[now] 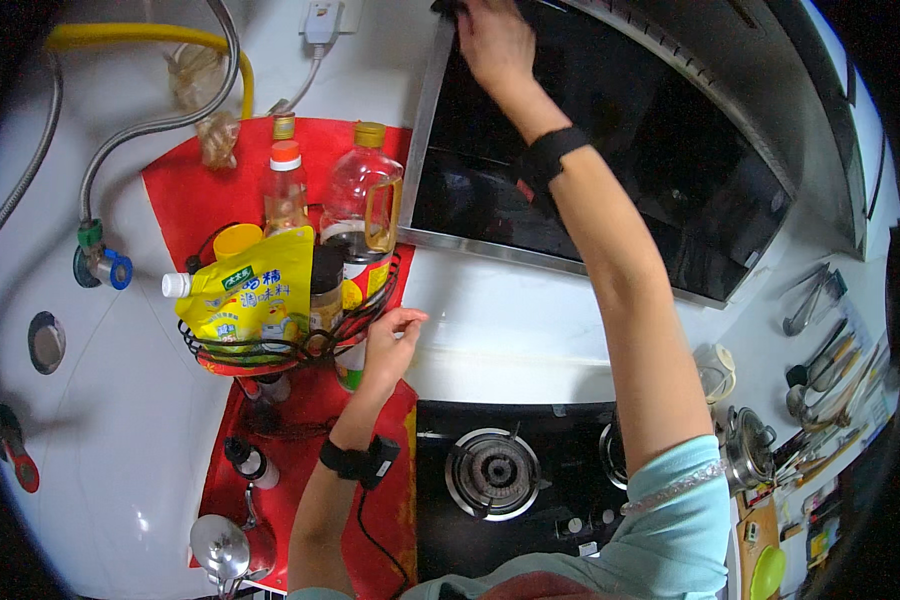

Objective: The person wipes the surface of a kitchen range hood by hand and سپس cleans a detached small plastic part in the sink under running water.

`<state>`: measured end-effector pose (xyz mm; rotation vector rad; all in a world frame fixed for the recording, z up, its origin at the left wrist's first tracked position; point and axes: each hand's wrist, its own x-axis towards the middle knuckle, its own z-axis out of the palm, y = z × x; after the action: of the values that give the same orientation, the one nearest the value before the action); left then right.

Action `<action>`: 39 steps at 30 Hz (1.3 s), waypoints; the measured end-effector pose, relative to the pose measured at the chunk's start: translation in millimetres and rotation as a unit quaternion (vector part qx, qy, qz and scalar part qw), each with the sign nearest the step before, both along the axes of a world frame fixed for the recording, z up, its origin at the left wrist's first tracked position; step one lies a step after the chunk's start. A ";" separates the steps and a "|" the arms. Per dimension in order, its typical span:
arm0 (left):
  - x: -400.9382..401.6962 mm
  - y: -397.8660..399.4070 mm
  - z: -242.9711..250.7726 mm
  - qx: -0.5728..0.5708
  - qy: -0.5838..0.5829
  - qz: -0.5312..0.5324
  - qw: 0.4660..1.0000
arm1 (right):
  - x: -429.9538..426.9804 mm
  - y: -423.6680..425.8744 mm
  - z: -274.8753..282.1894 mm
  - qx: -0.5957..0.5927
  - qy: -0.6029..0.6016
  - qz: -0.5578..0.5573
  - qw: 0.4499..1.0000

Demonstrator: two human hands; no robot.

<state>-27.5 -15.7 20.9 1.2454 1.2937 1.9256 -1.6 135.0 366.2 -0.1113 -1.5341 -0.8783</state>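
My right hand [497,41] reaches up to the top left corner of a glossy black range hood panel [487,195] with a metal frame. A small dark object [444,7] shows at its fingertips, partly cut off by the picture's edge; its kind is unclear. Lower down, my left hand [391,349] is beside a black wire rack [262,352], fingers loosely bent with nothing visible in them. The rack holds a yellow seasoning pouch [247,300] with a white cap, a seasoning jar [326,289] and a large oil bottle [360,195]. Both wrists wear black bands.
Below the hood is a black gas stove [555,465] with a round burner [493,474]. A metal kettle [221,546] and a small bottle [252,463] stand on red sheeting [375,487]. A braided hose [112,150] and yellow pipe [142,32] run along the wall. Utensils [817,375] hang at right.
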 end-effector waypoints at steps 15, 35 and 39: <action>1.1 8.4 -5.9 0.024 0.017 -0.006 1.000 | 7.2 4.2 -70.1 0.013 -0.088 0.054 0.995; 2.1 11.4 -9.4 -0.001 0.030 0.003 1.000 | 10.1 -8.9 28.9 -0.022 0.024 0.011 0.999; -2.1 20.2 -16.9 -0.012 0.046 0.010 0.999 | 8.5 -1.7 12.2 0.083 0.018 0.034 0.996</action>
<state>-29.7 4.5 4.0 1.3273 1.3779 1.8802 7.0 133.3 378.4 0.0440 -1.4170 -0.9411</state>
